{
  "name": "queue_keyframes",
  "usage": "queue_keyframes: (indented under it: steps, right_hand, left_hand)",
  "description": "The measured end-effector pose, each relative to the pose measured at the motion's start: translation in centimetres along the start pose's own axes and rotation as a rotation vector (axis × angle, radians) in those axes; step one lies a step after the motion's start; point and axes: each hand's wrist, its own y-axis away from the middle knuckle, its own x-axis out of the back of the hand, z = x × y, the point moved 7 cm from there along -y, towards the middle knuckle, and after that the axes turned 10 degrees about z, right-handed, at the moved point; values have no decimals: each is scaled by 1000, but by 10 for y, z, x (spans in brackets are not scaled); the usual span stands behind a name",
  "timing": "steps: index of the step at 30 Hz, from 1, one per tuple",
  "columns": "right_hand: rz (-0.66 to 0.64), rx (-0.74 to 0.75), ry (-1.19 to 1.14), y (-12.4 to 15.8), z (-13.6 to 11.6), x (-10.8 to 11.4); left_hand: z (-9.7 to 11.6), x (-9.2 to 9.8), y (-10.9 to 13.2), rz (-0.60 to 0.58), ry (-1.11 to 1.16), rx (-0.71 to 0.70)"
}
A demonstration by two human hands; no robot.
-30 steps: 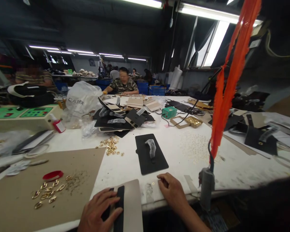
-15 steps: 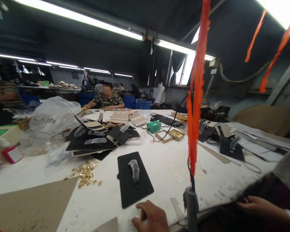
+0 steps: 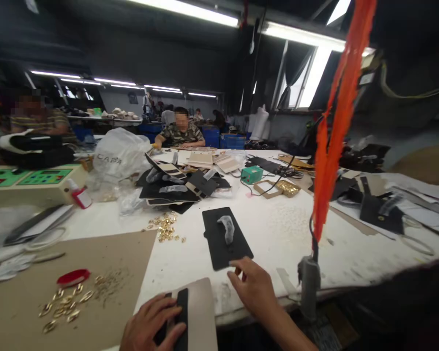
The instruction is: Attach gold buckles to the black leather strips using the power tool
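My left hand point(image 3: 149, 324) lies over a beige panel point(image 3: 201, 312) at the near table edge, its fingers and thumb spread across a black strip point(image 3: 182, 317) on that panel. Close to the lower edge of a black flat panel point(image 3: 219, 253) is my right hand point(image 3: 256, 285). A small gap shows between its thumb and forefinger tips, and nothing is visible between them. On the black panel rests a curved piece wrapped in clear plastic point(image 3: 227, 230). Small gold metal fittings point(image 3: 166, 226) are heaped to the left of this panel.
On a brown board point(image 3: 120, 258) lie a red oval ring point(image 3: 73, 277) and more gold rings point(image 3: 68, 304). Stacked black panels point(image 3: 168, 192) stand beyond. An orange-wrapped cord point(image 3: 336, 126) hangs at right above a grey tool point(image 3: 310, 282). A co-worker point(image 3: 183, 131) sits across the table.
The view has swung left, bringing in my left hand, the red ring and more of the beige panel. My right hand stays by the black panel's lower edge, with more forearm showing.
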Motion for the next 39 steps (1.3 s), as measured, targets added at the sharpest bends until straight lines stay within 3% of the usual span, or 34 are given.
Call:
queue_keyframes:
  steps: [2,5,13,21,28,32,36,39]
  right_hand:
    - [-68,52,77,40,-9,-20]
    - [-93,154,164,78,-26,-39]
    - [-150,244,-81,118,-65,-70]
    - [-228,185,-259,104,-55,-60]
    - [-297,166,-274,102,-47,-52]
    - [-320,73,-337,93,-40,-44]
    - [-420,60,-286,83,-34,-39]
    - [-369,128,-137,69,-23,-32]
  left_hand:
    - [4,-1,-1,-46,-18,34]
    - [10,-1,-2,-76,1,73]
    - [11,-2,-2,-122,56,94]
    - [12,-6,-2,-131,75,75]
    - [13,-6,-4,-126,73,68]
    - [13,-4,-4,-118,71,77]
    - [14,-3,-4,-124,70,64]
    - [14,-4,-4,-119,75,64]
